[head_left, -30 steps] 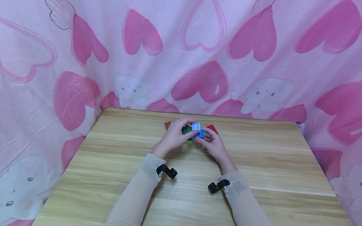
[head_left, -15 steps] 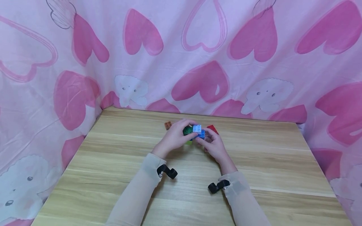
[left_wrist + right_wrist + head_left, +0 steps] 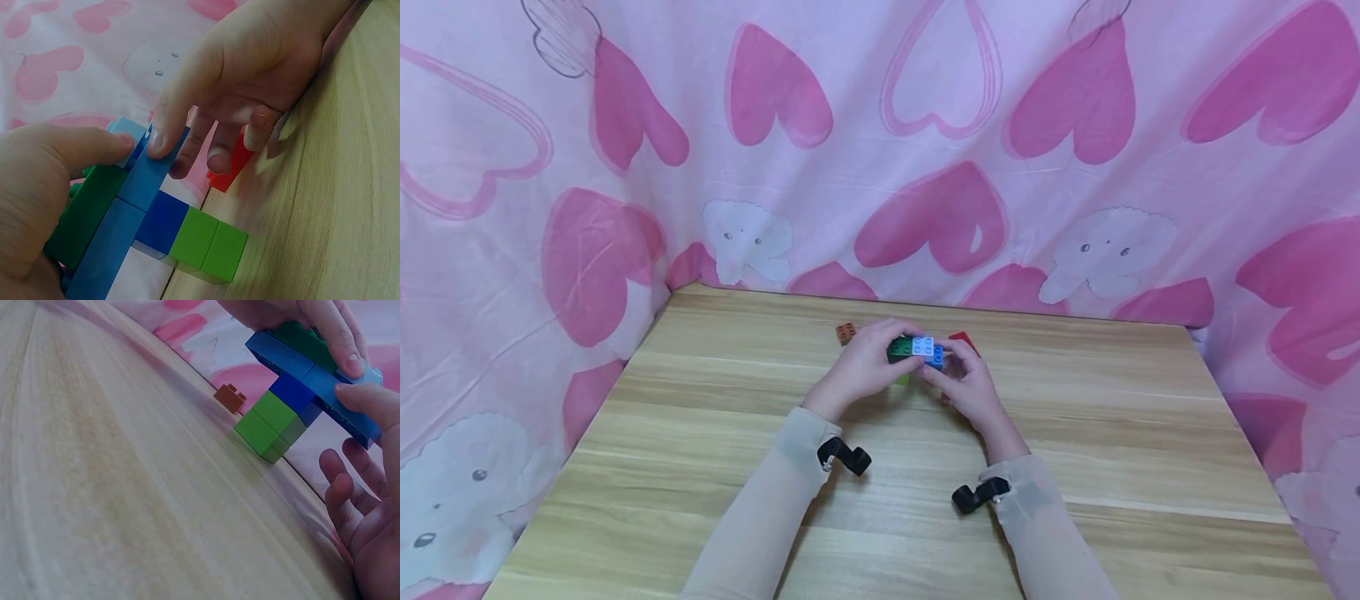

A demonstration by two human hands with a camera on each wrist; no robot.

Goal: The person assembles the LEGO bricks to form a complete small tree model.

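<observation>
In the head view, my left hand (image 3: 861, 362) holds a light blue toy building brick (image 3: 923, 346) by its sides, level with a dark green brick (image 3: 90, 215) beside it. Both sit above a row of two blue bricks (image 3: 150, 178). My right hand (image 3: 973, 387) pinches the outer end of this row between thumb and fingers, its other fingers loosely bent below. Under the row are a dark blue brick (image 3: 295, 395) and a stack of two lime green bricks (image 3: 269, 428). The left fingers hide part of the dark green brick.
On the wooden table (image 3: 887, 533), an orange-brown brick (image 3: 846, 333) lies left of the build, and a red brick (image 3: 964, 340) lies behind my right hand. A pink heart-patterned curtain (image 3: 820, 208) hangs along the table's back edge.
The light blue brick has come down, with my left hand, from above the blue row to beside the dark green brick. My right hand stays almost still.
</observation>
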